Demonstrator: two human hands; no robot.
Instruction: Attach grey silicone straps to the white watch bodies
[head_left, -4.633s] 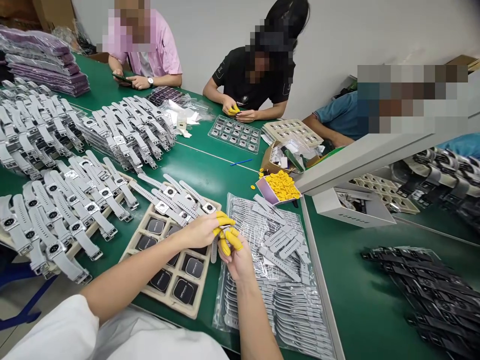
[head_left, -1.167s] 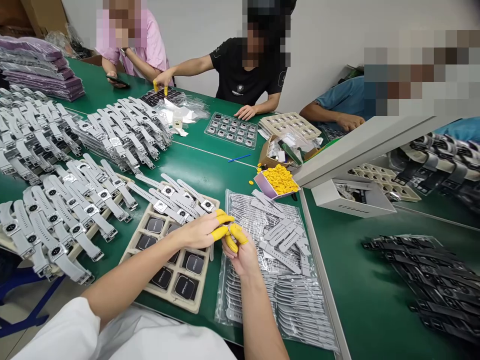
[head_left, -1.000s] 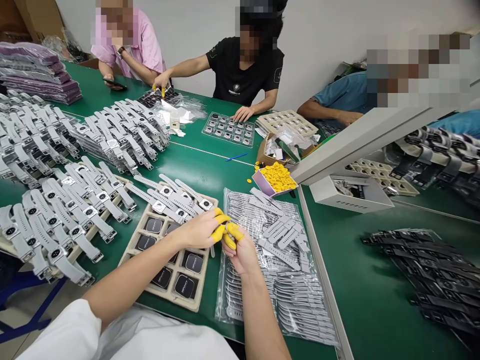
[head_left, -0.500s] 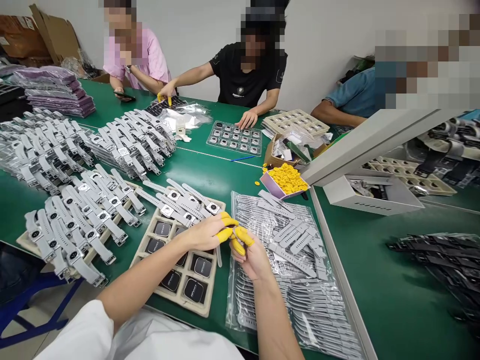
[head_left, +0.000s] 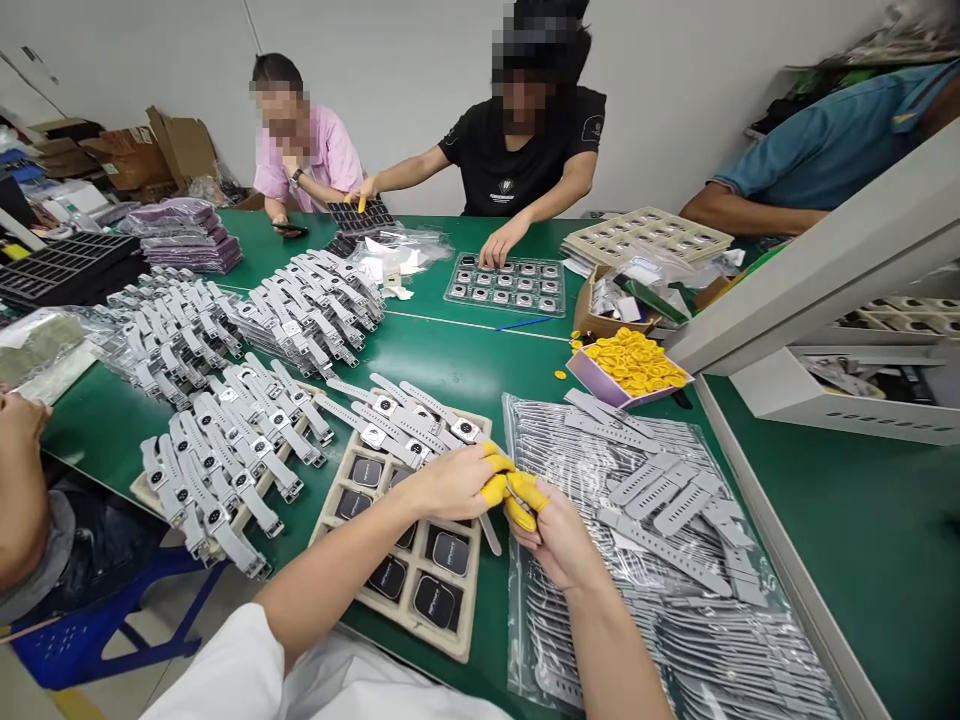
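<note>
My left hand (head_left: 459, 484) and my right hand (head_left: 553, 522), both with yellow finger cots, meet fingertip to fingertip above the gap between a tray and a plastic bag. Both are closed in a pinch around a grey watch strap (head_left: 491, 534), whose loose end hangs below my left fingers. The fingers hide most of what they hold, so I cannot tell whether a watch case is on it. Under my left forearm lies the beige tray (head_left: 466, 618) with square black watches (head_left: 436, 601) in its pockets. Several watches with grey straps (head_left: 386, 406) lie across its far end.
Right of my hands, loose grey straps (head_left: 645, 480) lie on a clear bag (head_left: 525, 640) of straps. Beyond is a box of yellow finger cots (head_left: 628, 368). Strapped watches (head_left: 217, 455) fill the left. A slanted beam (head_left: 817, 250) borders the right. Co-workers sit around the table.
My view has swung left, so everything appears further right. My hands stay pinched together, with the fingers slightly shifted. The co-worker in black has moved a hand over the clear tray and raised a black sheet.
</note>
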